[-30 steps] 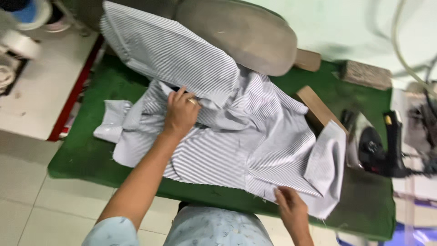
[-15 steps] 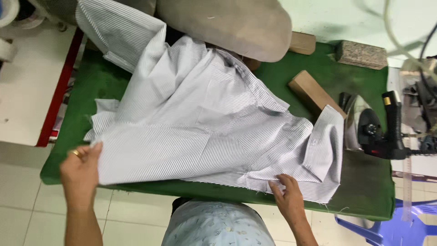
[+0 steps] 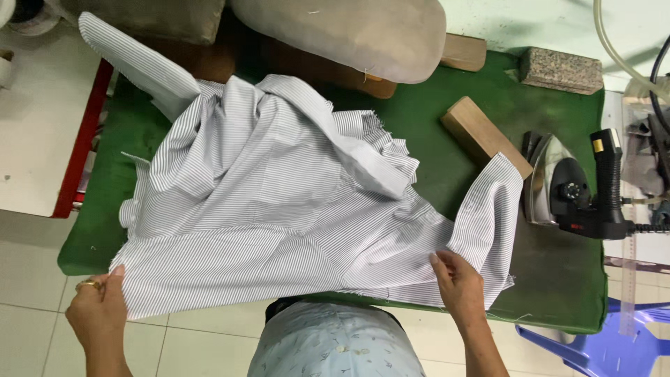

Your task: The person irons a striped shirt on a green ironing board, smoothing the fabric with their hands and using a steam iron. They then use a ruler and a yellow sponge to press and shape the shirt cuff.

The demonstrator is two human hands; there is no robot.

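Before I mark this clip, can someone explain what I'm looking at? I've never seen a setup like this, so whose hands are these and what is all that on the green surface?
There is no machine here. A person wears a camera on the head, so the one picture looks down at that person's own two bare hands.

The green padded table is a pressing surface. Spread over it lies a grey-and-white striped shirt, crumpled near the middle. The left hand grips the shirt's lower left corner, past the table's front edge. The right hand pinches the fabric near the lower right.

To the right rests an iron with a black handle. Near it lie a wooden block and a speckled stone block. At the back sits a large rounded pressing pad.
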